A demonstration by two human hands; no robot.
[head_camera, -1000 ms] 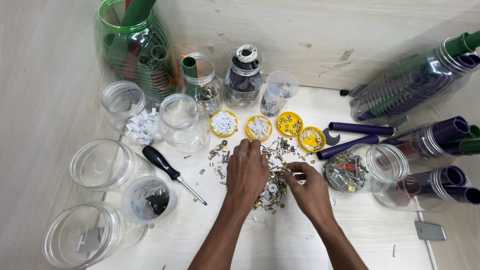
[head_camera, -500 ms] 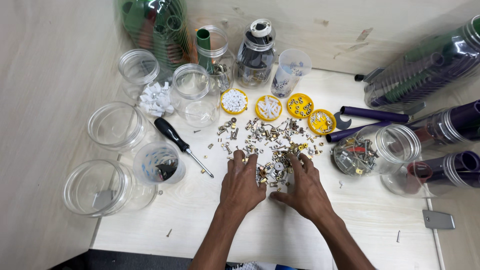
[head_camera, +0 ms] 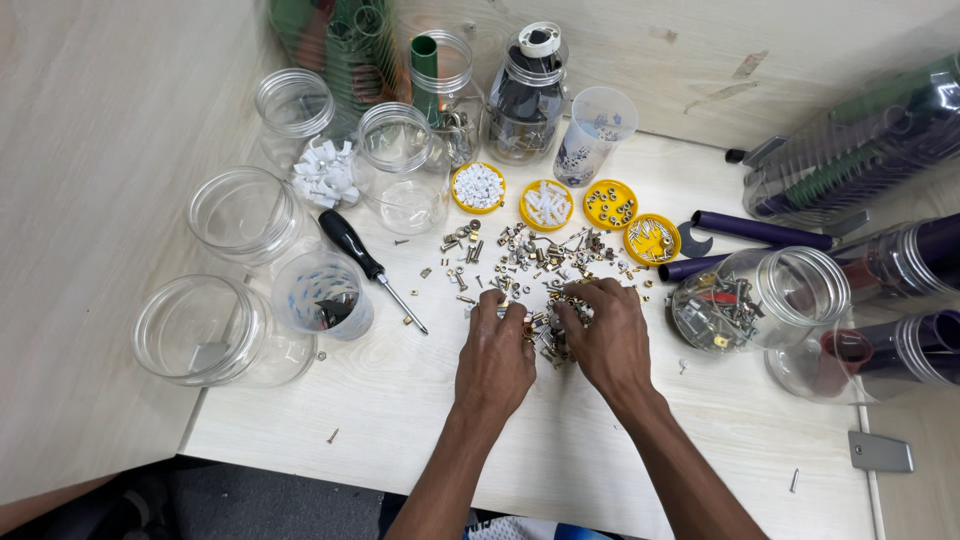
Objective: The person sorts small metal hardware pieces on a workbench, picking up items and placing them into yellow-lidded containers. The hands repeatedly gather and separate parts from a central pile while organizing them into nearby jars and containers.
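Hardware pile lies under both hands' fingertips.

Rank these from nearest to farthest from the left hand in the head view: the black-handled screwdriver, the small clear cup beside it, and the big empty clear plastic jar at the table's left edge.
From the left hand:
1. Black-handled screwdriver, its metal tip pointing toward the hand, just to the left.
2. Small clear cup, left of the screwdriver's shaft.
3. Big empty clear plastic jar, farthest left, at the table's edge.
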